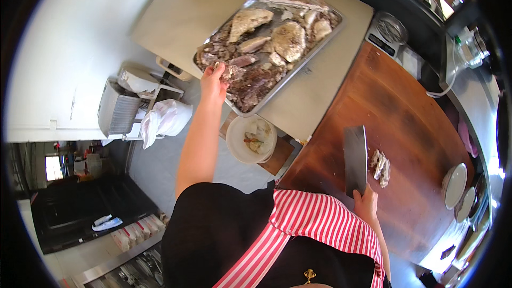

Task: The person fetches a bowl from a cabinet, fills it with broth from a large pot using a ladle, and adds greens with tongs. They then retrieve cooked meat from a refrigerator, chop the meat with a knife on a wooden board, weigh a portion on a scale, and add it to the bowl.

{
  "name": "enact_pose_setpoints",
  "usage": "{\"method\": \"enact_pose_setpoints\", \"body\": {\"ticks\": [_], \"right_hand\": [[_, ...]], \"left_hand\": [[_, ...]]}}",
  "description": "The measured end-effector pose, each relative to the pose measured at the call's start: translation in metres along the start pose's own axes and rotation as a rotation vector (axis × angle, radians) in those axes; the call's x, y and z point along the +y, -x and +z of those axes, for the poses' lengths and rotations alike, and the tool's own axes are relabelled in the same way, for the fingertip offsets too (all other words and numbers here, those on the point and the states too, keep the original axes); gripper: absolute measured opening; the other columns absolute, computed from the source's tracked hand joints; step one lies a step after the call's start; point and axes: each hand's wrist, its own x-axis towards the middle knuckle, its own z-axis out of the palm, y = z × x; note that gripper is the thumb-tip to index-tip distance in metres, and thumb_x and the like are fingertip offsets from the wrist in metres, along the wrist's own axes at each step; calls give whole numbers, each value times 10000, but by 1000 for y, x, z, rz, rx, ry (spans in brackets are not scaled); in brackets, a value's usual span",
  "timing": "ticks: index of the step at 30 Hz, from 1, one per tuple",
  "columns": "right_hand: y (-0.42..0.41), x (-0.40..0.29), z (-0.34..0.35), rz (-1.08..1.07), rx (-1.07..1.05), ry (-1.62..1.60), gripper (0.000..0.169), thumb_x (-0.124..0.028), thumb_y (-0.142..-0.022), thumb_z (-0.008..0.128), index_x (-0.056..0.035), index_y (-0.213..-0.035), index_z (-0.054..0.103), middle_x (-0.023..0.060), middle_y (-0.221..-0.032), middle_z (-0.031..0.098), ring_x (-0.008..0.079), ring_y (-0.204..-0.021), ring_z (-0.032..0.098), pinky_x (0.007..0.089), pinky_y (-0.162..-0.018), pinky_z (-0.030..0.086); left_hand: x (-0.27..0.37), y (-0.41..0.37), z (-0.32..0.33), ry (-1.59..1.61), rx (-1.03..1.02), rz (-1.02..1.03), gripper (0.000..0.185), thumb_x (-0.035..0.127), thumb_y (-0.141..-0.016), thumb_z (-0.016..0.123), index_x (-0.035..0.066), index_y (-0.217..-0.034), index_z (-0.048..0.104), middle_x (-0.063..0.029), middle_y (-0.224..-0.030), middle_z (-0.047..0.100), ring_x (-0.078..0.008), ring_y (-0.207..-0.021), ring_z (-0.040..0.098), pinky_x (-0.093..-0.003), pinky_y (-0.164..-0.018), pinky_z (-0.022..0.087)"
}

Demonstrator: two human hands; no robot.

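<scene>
My left hand (215, 82) is over the near left corner of a metal tray (286, 81), closed on a piece of cooked meat (232, 73). Larger slabs (288, 41) and many shredded bits of meat lie in the tray. On the right, my right hand (365, 202) grips a cleaver (355, 160) by its handle, the broad blade pointing away from me over the brown wooden board (404, 128). A small heap of sliced meat (381, 168) lies on the board just right of the blade.
Below the tray's near corner stands a white bucket (251, 139) with scraps inside. A kitchen scale (386, 34) is beyond the board's far end. Bowls (454, 186) stand along the right edge. A white plastic bag (167, 120) hangs at a rack on the left.
</scene>
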Motion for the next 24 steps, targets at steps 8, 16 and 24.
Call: {"method": "enact_pose_setpoints", "body": {"ticks": [8,16,24], "right_hand": [[18,22,-22,178,53,51,200,-155,-800,603,-45,-963,566,251,-746,611,450,-737,593,513,-652,458],[41,-4,-32,90,81,301,212,-143,-823,582,-75,-1019,542,223,-644,598,410,-629,605,505,-588,475],[55,-25,-26,99,48,305,261,-121,-827,565,-41,-1074,535,202,-668,618,378,-657,631,473,-605,491]], "left_hand": [[-123,184,115,-206,-464,-395,269,76,-847,652,32,-1075,516,-65,-944,612,-176,-836,627,-301,-751,520],[-219,267,145,-1045,-752,359,453,191,-722,726,30,-1106,549,-180,-1125,574,-370,-1035,536,-436,-891,434],[-218,249,127,-954,-1201,864,348,55,-706,658,50,-1046,584,-128,-1118,533,-351,-1086,495,-428,-931,416]]}}
